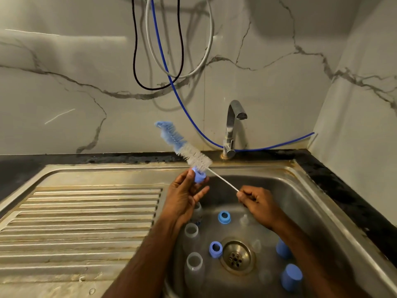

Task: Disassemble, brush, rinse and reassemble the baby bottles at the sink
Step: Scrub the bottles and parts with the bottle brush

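Over the sink basin (300,190), near its back edge, the left hand (184,196) pinches a blue screw ring (199,175) between thumb and forefinger, its other fingers spread loosely below. The right hand (256,203) has its fingers curled round the thin white wire handle of a bottle brush (182,145), which runs up and to the left through the ring, so the white and blue bristle head sticks out beyond it, above the sink's back rim. Down in the basin, along the left wall, lie three clear bottles (194,267) with open necks. A second blue ring (224,217) sits mid-basin, and a third (215,249) lies just beside the drain strainer (236,255) on its left. Two blue caps (291,277) stand near the right wall, towards the front corner. Faint clear shapes between the drain and the caps may be teats, but they are too dim to tell. The ribbed drainboard (86,222) fills the left side, and a chrome tap (233,127) rises from the back edge.
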Motion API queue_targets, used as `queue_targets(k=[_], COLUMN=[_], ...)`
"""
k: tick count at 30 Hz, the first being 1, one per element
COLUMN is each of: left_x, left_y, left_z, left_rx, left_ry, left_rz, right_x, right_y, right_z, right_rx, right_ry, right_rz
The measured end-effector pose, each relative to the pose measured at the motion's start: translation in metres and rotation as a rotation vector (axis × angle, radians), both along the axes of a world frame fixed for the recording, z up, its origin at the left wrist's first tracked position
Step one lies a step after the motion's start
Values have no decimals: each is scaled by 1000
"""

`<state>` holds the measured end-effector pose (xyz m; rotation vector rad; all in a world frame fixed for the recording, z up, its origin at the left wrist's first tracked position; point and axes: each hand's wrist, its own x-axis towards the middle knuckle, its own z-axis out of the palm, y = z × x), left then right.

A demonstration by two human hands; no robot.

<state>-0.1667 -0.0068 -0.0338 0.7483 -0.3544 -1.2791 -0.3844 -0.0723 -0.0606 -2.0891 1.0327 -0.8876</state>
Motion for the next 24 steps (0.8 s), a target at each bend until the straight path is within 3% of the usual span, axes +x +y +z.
queue_targets(k=[3, 9, 13, 18, 24], left_x=[7, -3, 5, 0, 5], left_y=[-1, 2, -2, 1, -1], left_z=[2, 5, 1, 0, 1], left_rx=[-32, -44, -74, -39, -69], left_ry=[146, 24, 164, -73, 109], left_rz=[84, 44, 121, 45, 110], right_x=[-12, -2, -17, 4, -14], right_y=[-3, -1, -5, 3, 0], right_z=[2, -2, -3, -1, 3], right_rx=[106, 52, 166, 48, 202], right_ry=[27, -23, -3, 1, 34], right_rz=[57, -18, 62, 0, 75])
